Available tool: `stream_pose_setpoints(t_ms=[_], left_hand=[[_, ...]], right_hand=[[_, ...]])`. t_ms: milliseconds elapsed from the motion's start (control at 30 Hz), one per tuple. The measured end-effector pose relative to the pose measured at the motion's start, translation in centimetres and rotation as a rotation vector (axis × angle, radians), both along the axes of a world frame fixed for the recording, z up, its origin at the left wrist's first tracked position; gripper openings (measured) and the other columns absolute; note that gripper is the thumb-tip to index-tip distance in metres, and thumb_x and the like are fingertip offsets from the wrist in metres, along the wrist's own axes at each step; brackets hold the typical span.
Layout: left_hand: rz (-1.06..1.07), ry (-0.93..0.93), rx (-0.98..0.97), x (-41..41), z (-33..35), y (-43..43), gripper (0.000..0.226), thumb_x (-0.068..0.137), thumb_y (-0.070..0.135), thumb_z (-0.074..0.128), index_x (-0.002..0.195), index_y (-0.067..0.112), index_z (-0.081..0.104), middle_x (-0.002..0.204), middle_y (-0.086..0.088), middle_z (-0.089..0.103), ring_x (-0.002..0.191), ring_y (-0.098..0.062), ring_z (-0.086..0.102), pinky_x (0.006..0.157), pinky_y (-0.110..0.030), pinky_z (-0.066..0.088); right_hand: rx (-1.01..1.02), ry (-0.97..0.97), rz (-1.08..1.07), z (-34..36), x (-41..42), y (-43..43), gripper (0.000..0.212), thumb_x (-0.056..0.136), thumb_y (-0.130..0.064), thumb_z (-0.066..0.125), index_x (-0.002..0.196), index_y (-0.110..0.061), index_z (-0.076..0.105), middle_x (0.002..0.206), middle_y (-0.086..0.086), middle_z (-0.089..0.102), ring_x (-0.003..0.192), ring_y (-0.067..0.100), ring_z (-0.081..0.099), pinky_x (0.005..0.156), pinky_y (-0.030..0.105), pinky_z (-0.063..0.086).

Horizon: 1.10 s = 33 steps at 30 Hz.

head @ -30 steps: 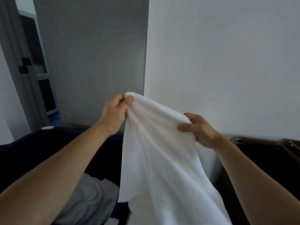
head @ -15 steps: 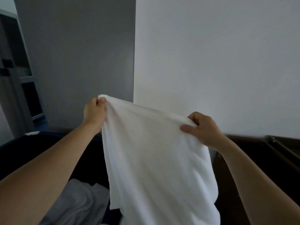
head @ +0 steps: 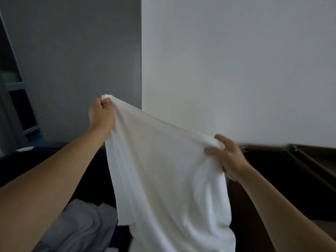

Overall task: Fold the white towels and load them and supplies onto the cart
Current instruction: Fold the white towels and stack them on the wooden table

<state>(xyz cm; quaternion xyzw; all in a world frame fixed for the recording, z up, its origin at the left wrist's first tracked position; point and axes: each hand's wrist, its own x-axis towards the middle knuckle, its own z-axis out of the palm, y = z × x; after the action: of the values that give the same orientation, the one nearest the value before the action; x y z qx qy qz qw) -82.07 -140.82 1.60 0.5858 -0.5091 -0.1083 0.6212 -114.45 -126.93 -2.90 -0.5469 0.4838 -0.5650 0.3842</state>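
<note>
White towel (head: 169, 171), held up unfolded against a white wall (head: 236, 70), upper edge pinched in the left hand (head: 101, 115) and gripped in the lower right hand (head: 228, 159), hanging above grey fabric (head: 81, 226) in a dark bin (head: 36, 160), dark brown furniture (head: 291, 179) beside.

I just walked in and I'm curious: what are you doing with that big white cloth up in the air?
A person is holding a white towel up with both hands. The left hand grips one top corner, held higher, and the right hand pinches the top edge lower down. The towel hangs open between them, not yet folded. Below on the left, a grey cloth lies in a dark container.
</note>
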Motion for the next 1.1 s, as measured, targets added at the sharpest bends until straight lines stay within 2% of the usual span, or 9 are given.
stream_pose_setpoints(t_ms=[200, 233, 333, 367, 500, 600, 700, 867, 1100], left_hand=[[-0.020, 0.013, -0.040, 0.2, 1.9, -1.4, 0.028, 0.104, 0.031, 0.037, 0.097, 0.009, 0.053, 0.077, 0.002, 0.048, 0.083, -0.022, 0.048, 0.064, -0.031, 0.034], [-0.010, 0.021, -0.029, 0.3, 1.8, -1.3, 0.029, 0.104, 0.030, 0.037, 0.101, 0.008, 0.055, 0.082, 0.000, 0.051, 0.085, -0.022, 0.049, 0.066, -0.031, 0.036], [0.000, -0.025, 0.038, 0.8, 0.3, -1.0, 0.036, 0.104, 0.031, 0.037, 0.109, 0.001, 0.057, 0.100, -0.013, 0.057, 0.091, -0.027, 0.053, 0.078, -0.038, 0.044], [-0.010, -0.054, 0.065, 0.9, -0.5, -0.8, 0.036, 0.104, 0.032, 0.038, 0.106, 0.002, 0.057, 0.102, -0.016, 0.059, 0.092, -0.031, 0.056, 0.080, -0.041, 0.046], [-0.038, 0.027, 0.141, 1.3, -2.1, -1.0, 0.038, 0.104, 0.033, 0.038, 0.116, 0.003, 0.058, 0.102, -0.010, 0.054, 0.093, -0.028, 0.052, 0.079, -0.037, 0.040], [-0.059, 0.041, 0.130, 1.7, -1.8, -1.0, 0.038, 0.104, 0.035, 0.038, 0.117, 0.004, 0.057, 0.103, -0.011, 0.054, 0.092, -0.029, 0.051, 0.079, -0.039, 0.041], [-0.108, 0.024, 0.097, 1.1, -2.1, -0.7, 0.037, 0.104, 0.037, 0.038, 0.112, 0.006, 0.057, 0.099, -0.009, 0.055, 0.089, -0.028, 0.052, 0.076, -0.037, 0.042], [-0.118, -0.002, 0.106, 0.0, -2.7, -0.5, 0.035, 0.105, 0.038, 0.037, 0.095, 0.007, 0.052, 0.078, 0.002, 0.048, 0.067, -0.014, 0.045, 0.056, -0.032, 0.032], [-0.099, 0.027, 0.039, -0.1, -1.5, -0.7, 0.033, 0.105, 0.036, 0.037, 0.091, 0.009, 0.049, 0.073, 0.004, 0.044, 0.062, -0.009, 0.041, 0.053, -0.028, 0.032]], right_hand=[[-0.768, 0.263, -0.588, 6.7, 1.5, -1.1, 0.023, 0.075, -0.036, 0.066, 0.069, -0.035, 0.045, 0.059, -0.022, 0.050, 0.054, -0.005, 0.044, 0.049, 0.005, 0.031], [-0.739, 0.381, -0.582, 5.0, 1.6, -1.3, 0.020, 0.078, -0.040, 0.066, 0.075, -0.034, 0.047, 0.063, -0.021, 0.054, 0.058, -0.003, 0.048, 0.053, 0.006, 0.034], [0.061, 1.060, -0.169, -0.3, 1.4, -1.7, 0.025, 0.086, -0.039, 0.069, 0.102, -0.020, 0.064, 0.094, 0.003, 0.069, 0.091, 0.022, 0.063, 0.078, 0.028, 0.047], [0.161, 1.145, -0.126, -0.8, 0.6, -1.9, 0.021, 0.086, -0.035, 0.071, 0.096, -0.018, 0.065, 0.094, 0.006, 0.067, 0.094, 0.027, 0.063, 0.078, 0.032, 0.046], [-0.248, 0.537, -0.392, 2.6, -1.1, -0.8, 0.023, 0.069, -0.029, 0.073, 0.062, -0.026, 0.052, 0.056, -0.010, 0.052, 0.057, 0.009, 0.051, 0.052, 0.026, 0.040], [-0.045, 0.192, -0.099, 2.1, -0.6, -0.1, 0.008, 0.071, -0.016, 0.073, 0.069, -0.015, 0.066, 0.064, 0.002, 0.064, 0.060, 0.018, 0.060, 0.055, 0.029, 0.047], [0.212, 0.429, -0.179, -1.8, -1.3, -0.6, 0.016, 0.080, -0.002, 0.066, 0.066, -0.007, 0.060, 0.061, 0.009, 0.057, 0.059, 0.021, 0.053, 0.056, 0.029, 0.040], [0.057, 0.602, -0.299, -6.2, -1.8, -0.9, 0.032, 0.077, 0.004, 0.064, 0.080, -0.027, 0.055, 0.073, -0.003, 0.064, 0.059, 0.006, 0.055, 0.050, 0.011, 0.042], [0.119, 0.837, -0.240, -11.0, -3.3, -1.4, 0.034, 0.093, -0.002, 0.052, 0.104, -0.033, 0.054, 0.093, -0.008, 0.066, 0.080, 0.005, 0.062, 0.067, 0.017, 0.051]])
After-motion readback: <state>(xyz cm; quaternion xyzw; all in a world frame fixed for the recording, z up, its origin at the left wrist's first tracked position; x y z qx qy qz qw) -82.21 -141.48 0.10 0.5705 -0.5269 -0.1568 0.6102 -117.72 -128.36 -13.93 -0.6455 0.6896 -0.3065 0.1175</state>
